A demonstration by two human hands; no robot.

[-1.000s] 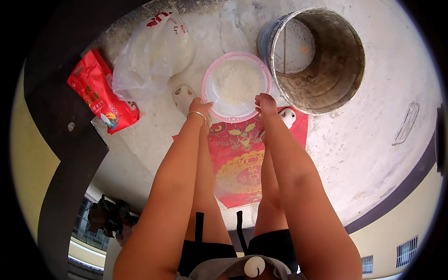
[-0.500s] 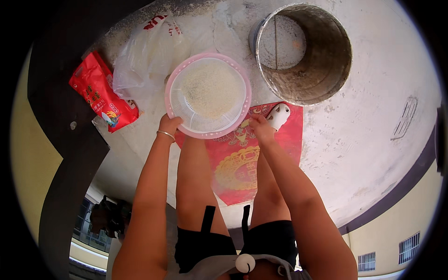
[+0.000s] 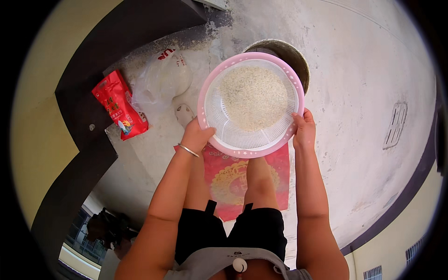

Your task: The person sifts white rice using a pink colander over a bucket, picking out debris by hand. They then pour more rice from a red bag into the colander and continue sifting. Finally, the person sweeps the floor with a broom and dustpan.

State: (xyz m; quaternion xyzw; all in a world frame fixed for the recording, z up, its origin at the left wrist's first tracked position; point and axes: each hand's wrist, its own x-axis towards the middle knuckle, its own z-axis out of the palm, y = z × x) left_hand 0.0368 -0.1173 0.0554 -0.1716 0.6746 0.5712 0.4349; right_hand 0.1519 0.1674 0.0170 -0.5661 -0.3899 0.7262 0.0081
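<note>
Gripping pink-rimmed mesh strainer w/ rice grains inside, L hand & R hand pinch opp. sides of its rim btwn thumbs & fingers, strainer raised above concrete floor, partly blocking view of bucket & red mat.

The central basket looks plastic, smooth-rimmed (its mesh finely textured). The upper-left red packet looks glossy; the floor, rough and matt.
</note>
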